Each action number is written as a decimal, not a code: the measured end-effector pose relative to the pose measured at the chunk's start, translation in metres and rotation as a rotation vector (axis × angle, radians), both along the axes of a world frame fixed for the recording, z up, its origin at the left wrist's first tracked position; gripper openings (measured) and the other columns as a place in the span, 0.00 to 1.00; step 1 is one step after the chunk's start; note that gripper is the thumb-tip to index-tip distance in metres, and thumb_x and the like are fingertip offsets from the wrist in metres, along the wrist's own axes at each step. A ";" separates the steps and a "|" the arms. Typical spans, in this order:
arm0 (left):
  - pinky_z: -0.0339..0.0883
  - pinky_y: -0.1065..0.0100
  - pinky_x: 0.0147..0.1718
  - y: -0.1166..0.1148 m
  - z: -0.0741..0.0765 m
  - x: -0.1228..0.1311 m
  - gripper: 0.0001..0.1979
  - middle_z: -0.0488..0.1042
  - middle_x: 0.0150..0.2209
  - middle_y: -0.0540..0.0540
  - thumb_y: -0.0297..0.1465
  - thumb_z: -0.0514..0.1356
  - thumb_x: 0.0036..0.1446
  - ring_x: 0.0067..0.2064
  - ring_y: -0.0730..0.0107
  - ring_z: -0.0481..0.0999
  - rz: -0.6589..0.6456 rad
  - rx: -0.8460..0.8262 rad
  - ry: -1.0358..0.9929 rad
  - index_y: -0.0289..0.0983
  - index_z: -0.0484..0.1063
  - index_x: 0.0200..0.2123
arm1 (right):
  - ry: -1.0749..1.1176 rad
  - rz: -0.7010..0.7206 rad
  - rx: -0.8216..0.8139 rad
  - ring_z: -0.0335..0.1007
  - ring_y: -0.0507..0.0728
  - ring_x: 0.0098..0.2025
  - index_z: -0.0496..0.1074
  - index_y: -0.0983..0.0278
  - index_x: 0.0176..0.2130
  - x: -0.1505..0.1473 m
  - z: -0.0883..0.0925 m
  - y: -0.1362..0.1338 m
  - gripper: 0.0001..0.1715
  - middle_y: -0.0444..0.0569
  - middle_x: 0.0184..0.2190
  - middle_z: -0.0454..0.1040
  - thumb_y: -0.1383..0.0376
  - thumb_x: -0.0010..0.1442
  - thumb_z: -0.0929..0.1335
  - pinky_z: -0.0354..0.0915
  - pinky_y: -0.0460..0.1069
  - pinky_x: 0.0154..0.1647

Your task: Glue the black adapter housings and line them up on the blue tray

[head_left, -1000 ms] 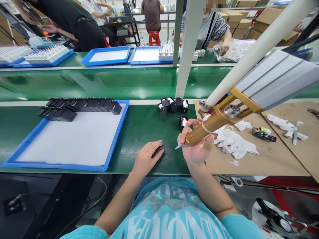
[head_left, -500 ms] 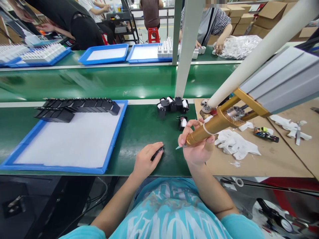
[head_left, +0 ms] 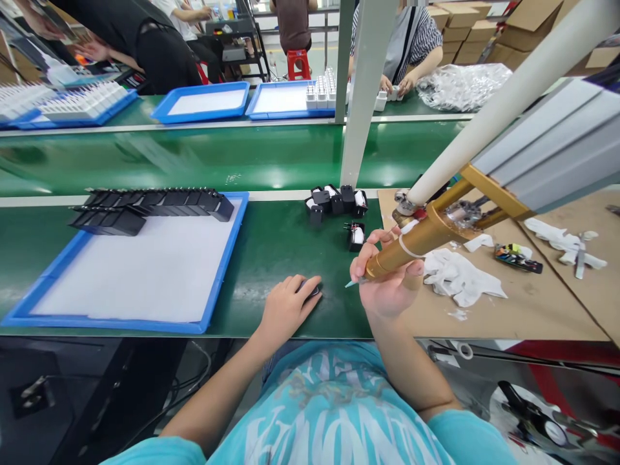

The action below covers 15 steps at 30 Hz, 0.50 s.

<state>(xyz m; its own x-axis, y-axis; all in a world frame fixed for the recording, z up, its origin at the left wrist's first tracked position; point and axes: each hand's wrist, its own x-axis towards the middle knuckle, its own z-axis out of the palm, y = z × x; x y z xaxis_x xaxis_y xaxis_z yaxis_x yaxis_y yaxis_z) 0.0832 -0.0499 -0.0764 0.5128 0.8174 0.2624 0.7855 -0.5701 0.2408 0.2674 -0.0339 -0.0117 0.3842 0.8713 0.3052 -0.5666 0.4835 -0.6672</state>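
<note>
My left hand point(head_left: 285, 307) rests on the green bench, fingers curled over a small black part point(head_left: 312, 289) that mostly hides beneath them. My right hand point(head_left: 387, 284) grips the gold barrel of a hanging dispensing tool point(head_left: 402, 248); its thin pale tip point(head_left: 349, 283) points left toward the black part, a short gap away. Beyond the hands lies a cluster of small black-and-white parts point(head_left: 336, 201), with one more such part point(head_left: 356, 236) apart and closer to my right hand.
A blue tray point(head_left: 220, 271) with a white liner holds rows of black parts point(head_left: 155, 205) at its far edge. Brown cardboard point(head_left: 508, 303) on the right carries white rags point(head_left: 458, 276) and small tools. A white post point(head_left: 361, 97) rises behind. Other people work across the conveyor.
My left hand has shifted slightly right, covering more of the black part. The tool and my right hand have barely moved.
</note>
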 end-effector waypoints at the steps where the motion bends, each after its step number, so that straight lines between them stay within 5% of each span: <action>1: 0.64 0.66 0.36 0.001 0.001 -0.002 0.16 0.74 0.39 0.46 0.36 0.54 0.66 0.39 0.64 0.73 -0.016 -0.067 -0.032 0.43 0.69 0.55 | -0.009 -0.005 -0.007 0.65 0.47 0.17 0.66 0.56 0.41 0.001 0.000 0.000 0.22 0.42 0.37 0.69 0.44 0.57 0.65 0.62 0.45 0.11; 4: 0.66 0.66 0.41 0.002 0.004 -0.006 0.21 0.73 0.42 0.48 0.37 0.57 0.64 0.42 0.65 0.73 0.029 -0.343 -0.297 0.49 0.65 0.59 | -0.032 -0.025 -0.031 0.64 0.47 0.17 0.65 0.56 0.41 0.003 0.000 -0.003 0.23 0.42 0.36 0.69 0.42 0.56 0.65 0.62 0.45 0.12; 8: 0.68 0.67 0.36 -0.001 0.009 0.001 0.24 0.71 0.37 0.49 0.43 0.60 0.60 0.36 0.68 0.73 0.220 -0.819 -1.125 0.45 0.64 0.58 | -0.044 -0.028 -0.037 0.64 0.47 0.18 0.65 0.56 0.42 0.006 0.000 -0.007 0.24 0.42 0.36 0.69 0.42 0.55 0.65 0.62 0.46 0.12; 11: 0.66 0.71 0.28 -0.006 0.017 0.012 0.26 0.69 0.32 0.50 0.46 0.61 0.59 0.30 0.71 0.71 0.163 -1.156 -1.629 0.43 0.64 0.57 | -0.048 -0.038 -0.029 0.65 0.47 0.18 0.66 0.56 0.43 0.008 -0.001 -0.009 0.24 0.42 0.37 0.69 0.43 0.56 0.65 0.62 0.45 0.13; 15: 0.64 0.74 0.24 -0.011 0.033 0.018 0.24 0.70 0.31 0.49 0.42 0.64 0.57 0.28 0.74 0.70 0.035 -1.367 -1.869 0.40 0.68 0.54 | -0.062 -0.060 -0.008 0.65 0.47 0.18 0.67 0.55 0.43 0.011 -0.002 -0.010 0.23 0.43 0.38 0.71 0.43 0.57 0.65 0.61 0.45 0.12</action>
